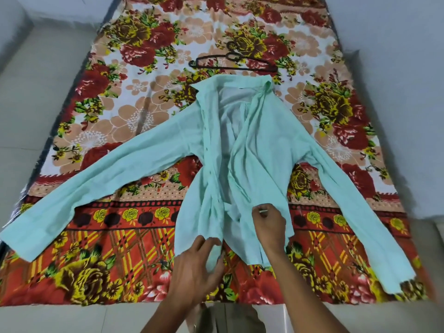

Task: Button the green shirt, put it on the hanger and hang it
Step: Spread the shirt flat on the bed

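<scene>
The pale green shirt (pixel 254 150) lies face up on a floral blanket, front open, both long sleeves spread wide to left and right. Its collar points away from me. My left hand (pixel 197 267) grips the bottom corner of the left front panel, fingers and thumb curled round the hem. My right hand (pixel 268 225) pinches the edge of the right front panel a little higher up. A dark hanger (pixel 233 62) lies flat on the blanket just beyond the collar, apart from the shirt.
The red, orange and yellow floral blanket (pixel 115 255) covers the floor under the shirt. Pale floor tiles (pixel 36 97) run along both sides, and a light wall (pixel 396 44) stands at the right.
</scene>
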